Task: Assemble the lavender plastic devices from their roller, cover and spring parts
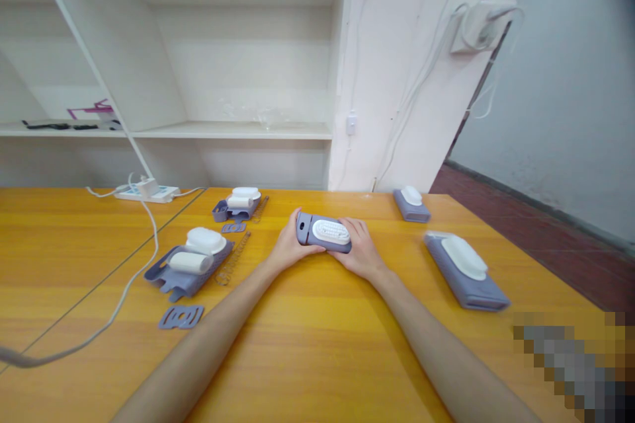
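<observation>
A grey-blue plastic holder with a white brush insert (325,232) rests in both my hands over the middle of the yellow wooden table (307,337). My left hand (286,246) grips its left end, thumb on top. Around its right end my right hand (358,250) is wrapped, fingers curled behind it. Both forearms stretch forward from the near edge.
To the left lie two grey trays with white parts (191,263) (239,203), flat grey plates (181,316) and a spring (232,258). On the right are two assembled units (466,269) (411,203). A white cable (124,291) runs to a power strip (146,192). Shelves stand behind.
</observation>
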### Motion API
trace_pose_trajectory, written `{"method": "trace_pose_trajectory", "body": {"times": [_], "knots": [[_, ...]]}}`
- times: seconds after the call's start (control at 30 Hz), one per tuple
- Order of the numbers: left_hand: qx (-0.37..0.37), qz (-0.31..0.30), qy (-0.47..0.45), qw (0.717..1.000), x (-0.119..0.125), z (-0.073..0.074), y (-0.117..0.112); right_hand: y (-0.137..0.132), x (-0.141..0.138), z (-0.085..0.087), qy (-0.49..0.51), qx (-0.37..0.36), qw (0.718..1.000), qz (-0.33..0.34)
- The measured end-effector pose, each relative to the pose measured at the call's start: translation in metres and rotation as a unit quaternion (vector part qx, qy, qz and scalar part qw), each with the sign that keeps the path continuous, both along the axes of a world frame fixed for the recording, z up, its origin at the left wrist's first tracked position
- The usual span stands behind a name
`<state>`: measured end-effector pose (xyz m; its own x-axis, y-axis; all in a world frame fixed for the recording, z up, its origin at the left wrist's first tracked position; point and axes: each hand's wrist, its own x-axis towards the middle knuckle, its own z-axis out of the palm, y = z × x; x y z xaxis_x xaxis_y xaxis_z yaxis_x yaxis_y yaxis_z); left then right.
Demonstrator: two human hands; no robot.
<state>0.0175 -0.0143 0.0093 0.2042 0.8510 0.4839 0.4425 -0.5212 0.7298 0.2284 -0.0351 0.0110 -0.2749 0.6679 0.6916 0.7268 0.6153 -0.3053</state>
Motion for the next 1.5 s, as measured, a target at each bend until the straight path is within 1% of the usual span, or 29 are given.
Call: {"method": "trace_pose_trajectory", "body": {"times": [0.1, 0.3, 0.7, 0.93, 1.07, 1.17, 1.27, 1.4, 1.43, 1.5], "knots": [[-0.006, -0.001, 0.012, 1.0, -0.0015, -0.0015, 0.0008, -0.0005, 0.0001, 0.0002, 0.0, 0.0, 1.0, 0.002], [-0.045, -0.009, 0.016, 0.999, -0.0027, -0.0001, -0.0007, -0.0015, -0.0012, 0.0011, 0.013, 0.001, 1.0, 0.017], [-0.065, -0.013, 0.013, 0.998, -0.0032, 0.001, -0.0015, -0.0038, -0.0006, 0.0032, 0.02, -0.003, 1.0, 0.02], [-0.075, -0.06, -0.044, 0.994, -0.0057, -0.0038, 0.0025, -0.0058, -0.0029, 0.0037, 0.02, -0.007, 0.999, 0.026], [-0.084, -0.095, -0.062, 0.99, -0.0073, -0.001, 0.0017, -0.0081, -0.0044, 0.0057, 0.018, -0.013, 0.999, 0.033], [-0.083, -0.108, -0.06, 0.989, -0.0063, 0.0027, -0.001, -0.0082, -0.0051, 0.0062, 0.016, -0.012, 0.999, 0.033], [-0.077, -0.104, -0.063, 0.99, -0.0049, 0.0045, -0.0029, -0.0075, -0.0063, 0.0059, 0.015, -0.006, 0.999, 0.028], [-0.07, -0.097, -0.055, 0.991, -0.0057, 0.0026, -0.0018, -0.0086, -0.0082, 0.0062, 0.01, -0.007, 1.0, 0.026], [-0.065, -0.088, -0.045, 0.993, -0.006, 0.0019, -0.0014, -0.0091, -0.0083, 0.0065, 0.007, -0.01, 1.0, 0.026], [-0.036, -0.051, -0.013, 0.998, -0.0061, 0.0011, -0.0014, -0.01, -0.0078, 0.007, 0.0, -0.012, 1.0, 0.026]]}}
